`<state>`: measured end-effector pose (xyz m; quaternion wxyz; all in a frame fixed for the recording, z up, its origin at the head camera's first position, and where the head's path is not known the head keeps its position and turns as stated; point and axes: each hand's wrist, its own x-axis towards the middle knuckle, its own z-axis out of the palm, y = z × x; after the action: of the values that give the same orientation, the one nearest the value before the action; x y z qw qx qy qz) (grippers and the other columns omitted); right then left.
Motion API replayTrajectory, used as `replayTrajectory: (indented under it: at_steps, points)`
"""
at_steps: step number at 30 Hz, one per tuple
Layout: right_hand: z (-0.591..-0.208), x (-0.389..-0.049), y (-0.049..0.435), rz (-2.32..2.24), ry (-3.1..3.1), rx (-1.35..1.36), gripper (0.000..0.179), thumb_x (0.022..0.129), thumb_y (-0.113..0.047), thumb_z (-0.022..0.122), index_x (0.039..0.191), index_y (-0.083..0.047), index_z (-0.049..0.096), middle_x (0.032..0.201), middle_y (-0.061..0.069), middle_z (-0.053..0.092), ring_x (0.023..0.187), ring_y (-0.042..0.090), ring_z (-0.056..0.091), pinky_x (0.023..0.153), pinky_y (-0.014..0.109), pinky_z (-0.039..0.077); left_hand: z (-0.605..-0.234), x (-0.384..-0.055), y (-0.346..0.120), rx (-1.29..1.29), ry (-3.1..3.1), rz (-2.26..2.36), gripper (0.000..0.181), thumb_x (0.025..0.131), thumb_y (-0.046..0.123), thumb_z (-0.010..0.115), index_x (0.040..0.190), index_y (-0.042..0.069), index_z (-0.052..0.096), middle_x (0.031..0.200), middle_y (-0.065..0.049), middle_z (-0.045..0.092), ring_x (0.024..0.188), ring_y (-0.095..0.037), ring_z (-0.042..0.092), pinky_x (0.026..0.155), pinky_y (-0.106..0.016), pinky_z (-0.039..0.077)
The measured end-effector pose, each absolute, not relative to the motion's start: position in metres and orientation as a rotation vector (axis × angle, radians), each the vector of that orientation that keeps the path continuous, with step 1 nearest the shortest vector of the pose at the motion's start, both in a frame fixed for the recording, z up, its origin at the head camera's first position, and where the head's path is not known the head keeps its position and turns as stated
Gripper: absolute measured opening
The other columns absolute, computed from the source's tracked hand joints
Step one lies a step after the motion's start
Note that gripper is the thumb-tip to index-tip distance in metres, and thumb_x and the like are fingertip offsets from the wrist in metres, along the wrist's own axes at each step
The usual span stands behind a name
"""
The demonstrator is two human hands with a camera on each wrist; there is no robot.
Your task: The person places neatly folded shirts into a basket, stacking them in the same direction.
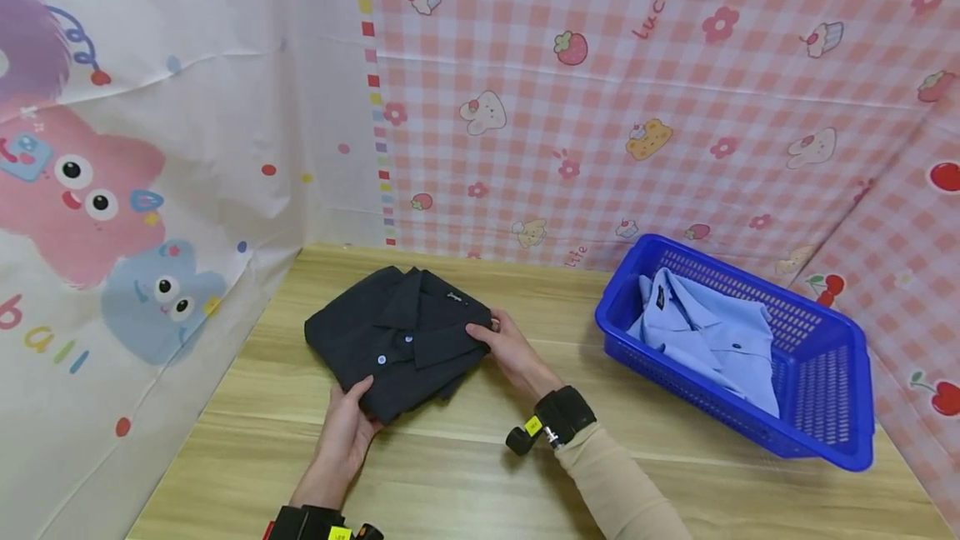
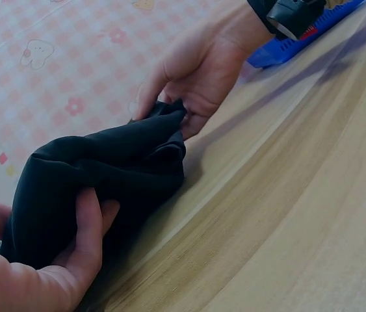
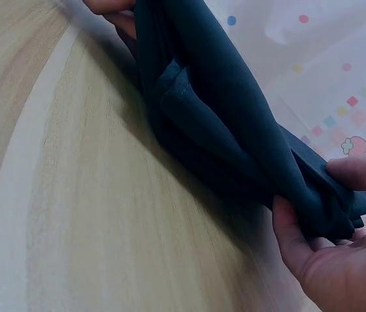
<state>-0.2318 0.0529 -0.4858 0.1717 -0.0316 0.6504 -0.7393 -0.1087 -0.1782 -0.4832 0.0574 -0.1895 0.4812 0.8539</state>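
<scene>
A folded black collared shirt [image 1: 397, 338] lies on the wooden table [image 1: 465, 473], slightly lifted at its near side. My left hand [image 1: 347, 427] grips its near corner, thumb on top and fingers under the cloth; the left wrist view shows the black shirt [image 2: 98, 175] held by the left hand [image 2: 72, 260]. My right hand [image 1: 506, 344] pinches the shirt's right edge, thumb above and fingers below. From the right wrist, the black shirt [image 3: 235, 130] hangs in layered folds over the right hand [image 3: 339, 247].
A blue plastic basket [image 1: 825, 373] sits on the table to the right, holding a folded light-blue shirt [image 1: 712, 336]. Patterned cloth backdrops [image 1: 600, 90] close off the back and both sides. Bare tabletop lies in front of the shirt.
</scene>
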Motion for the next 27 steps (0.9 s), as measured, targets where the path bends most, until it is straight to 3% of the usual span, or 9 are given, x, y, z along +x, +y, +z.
replayTrajectory:
  at_steps: [9, 14, 17, 23, 27]
  points:
    - [-0.481, -0.230, 0.055, -2.156, 1.877, -0.091, 0.042, 0.102, -0.006, 0.060, 0.140, 0.003, 0.042, 0.133, 0.021, 0.059, 0.106, 0.015, 0.064, 0.093, 0.026, 0.051, -0.481, -0.105, -0.172, -0.489, 1.531, 2.590, 0.062, 0.111, 0.010, 0.033, 0.160, 0.018, -0.004, 0.168, -0.016, 0.013, 0.145, -0.029, 0.034, 0.101, -0.038, 0.046]
    - [-0.478, -0.227, 0.060, -2.175, 1.878, -0.102, 0.042, 0.103, -0.006, 0.059, 0.140, 0.003, 0.042, 0.135, 0.021, 0.059, 0.107, 0.015, 0.064, 0.095, 0.026, 0.050, -0.480, -0.104, -0.170, -0.439, 1.490, 2.611, 0.069, 0.109, 0.005, 0.033, 0.161, 0.020, -0.010, 0.171, -0.014, 0.004, 0.154, -0.032, 0.021, 0.121, -0.049, 0.029]
    - [-0.475, -0.224, 0.064, -2.185, 1.868, -0.110, 0.042, 0.103, -0.005, 0.058, 0.141, 0.003, 0.041, 0.137, 0.022, 0.058, 0.108, 0.014, 0.064, 0.096, 0.026, 0.051, -0.480, -0.104, -0.168, -0.423, 1.487, 2.608, 0.072, 0.109, 0.004, 0.033, 0.162, 0.021, -0.012, 0.172, -0.013, 0.003, 0.155, -0.032, 0.018, 0.124, -0.049, 0.024]
    - [-0.469, -0.218, 0.070, -2.214, 1.853, -0.114, 0.041, 0.103, -0.003, 0.057, 0.142, 0.002, 0.042, 0.139, 0.022, 0.058, 0.105, 0.012, 0.066, 0.091, 0.025, 0.053, -0.478, -0.102, -0.164, -0.397, 1.535, 2.590, 0.067, 0.110, 0.006, 0.034, 0.161, 0.021, -0.007, 0.170, -0.013, 0.011, 0.152, -0.031, 0.024, 0.103, -0.028, 0.046]
    - [-0.466, -0.215, 0.074, -2.229, 1.850, -0.122, 0.041, 0.103, -0.003, 0.057, 0.142, 0.001, 0.044, 0.138, 0.021, 0.058, 0.103, 0.011, 0.067, 0.090, 0.025, 0.054, -0.477, -0.101, -0.162, -0.377, 1.540, 2.594, 0.070, 0.109, 0.005, 0.034, 0.162, 0.022, -0.009, 0.171, -0.012, 0.009, 0.153, -0.031, 0.023, 0.095, -0.021, 0.047]
